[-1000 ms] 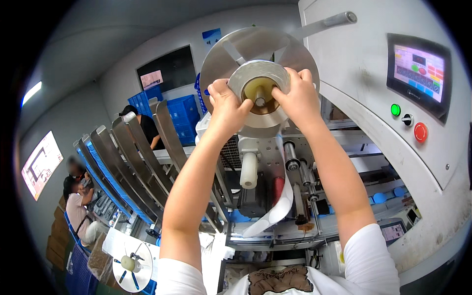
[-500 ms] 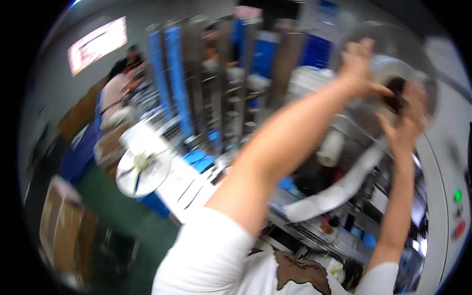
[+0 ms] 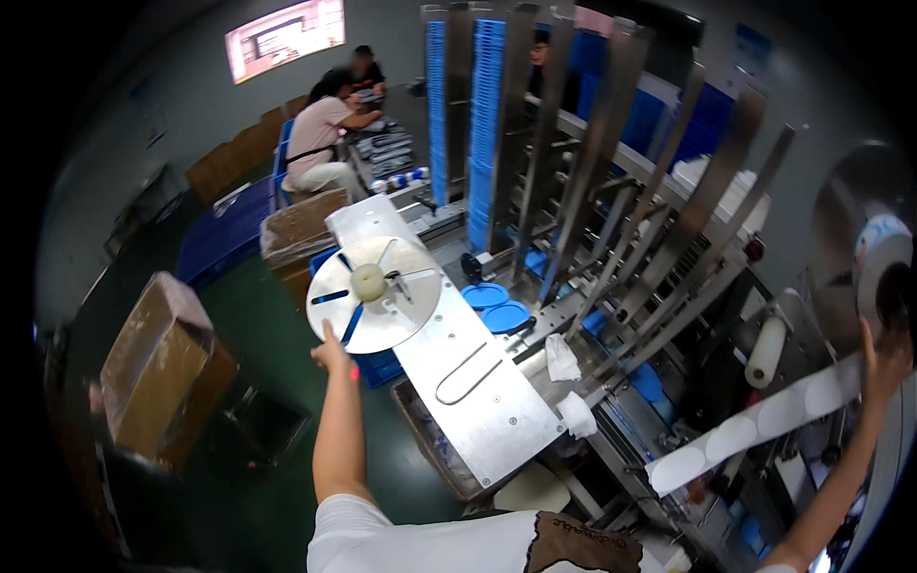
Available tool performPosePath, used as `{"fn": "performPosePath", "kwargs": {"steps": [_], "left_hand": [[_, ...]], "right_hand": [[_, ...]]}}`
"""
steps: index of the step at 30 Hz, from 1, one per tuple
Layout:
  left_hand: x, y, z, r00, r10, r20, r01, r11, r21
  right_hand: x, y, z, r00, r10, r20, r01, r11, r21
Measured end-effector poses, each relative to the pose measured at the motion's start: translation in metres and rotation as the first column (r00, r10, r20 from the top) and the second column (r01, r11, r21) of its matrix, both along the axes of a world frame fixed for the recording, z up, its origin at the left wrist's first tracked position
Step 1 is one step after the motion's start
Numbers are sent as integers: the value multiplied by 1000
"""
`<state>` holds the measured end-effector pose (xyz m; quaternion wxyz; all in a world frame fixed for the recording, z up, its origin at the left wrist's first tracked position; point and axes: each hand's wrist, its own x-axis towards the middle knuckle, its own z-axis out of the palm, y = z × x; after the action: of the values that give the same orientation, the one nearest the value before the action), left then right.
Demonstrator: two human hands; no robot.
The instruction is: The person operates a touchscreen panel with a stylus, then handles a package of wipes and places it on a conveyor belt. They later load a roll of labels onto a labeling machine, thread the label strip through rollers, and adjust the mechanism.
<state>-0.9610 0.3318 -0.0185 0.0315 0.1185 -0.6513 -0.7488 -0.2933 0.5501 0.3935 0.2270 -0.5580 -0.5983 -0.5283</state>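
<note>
My left hand (image 3: 332, 351) is at the near rim of a white slotted disc (image 3: 411, 310), with a finger stretched against its edge and the thumb apart. The disc has a pale hub (image 3: 368, 281) and sits at the far-left end of a metal plate. At the far right, my right hand (image 3: 888, 361) rests at the lower side of a roll (image 3: 871, 250) of white material, thumb raised and fingers partly hidden. A white strip with round shapes (image 3: 745, 432) runs down from near this hand into the machine. A clear round plate (image 3: 841, 215) stands behind the roll.
Tall metal guides (image 3: 611, 124) stand over the machine, with blue stacks (image 3: 485, 124) at the left ones. Blue round pieces (image 3: 504, 317) lie beside the metal plate (image 3: 478, 406). An open cardboard box (image 3: 167, 372) stands at left. Co-workers (image 3: 323, 134) sit at the back.
My left hand has left the roll and swung left and down to the white disc. My right hand has stayed by the roll. The view has turned to the left.
</note>
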Motion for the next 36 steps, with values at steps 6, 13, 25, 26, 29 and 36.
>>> {"fn": "performPosePath", "kwargs": {"steps": [6,13,25,26,29,36], "left_hand": [[-63,-3,-58,916,-378,134,295,862,411],[35,-38,114,863,-451,-227,502,812,297],[262,74,286,644,-469,-604,721,107,685],[302,86,303,628,-551,-550,719,140,681],[378,128,350,281,-617,-735,873,-153,463],[473,230,382,139,-644,-752,779,-398,484]], "right_hand": [[20,15,8,821,568,64,-571,813,115],[-4,-53,-10,725,689,-17,-653,694,303],[-145,-162,-38,260,920,-292,-965,261,-38],[-138,-155,-39,373,893,-251,-919,392,30],[-78,-141,-17,598,800,-50,-766,589,258],[-18,-77,13,655,748,-106,-694,651,306]]}}
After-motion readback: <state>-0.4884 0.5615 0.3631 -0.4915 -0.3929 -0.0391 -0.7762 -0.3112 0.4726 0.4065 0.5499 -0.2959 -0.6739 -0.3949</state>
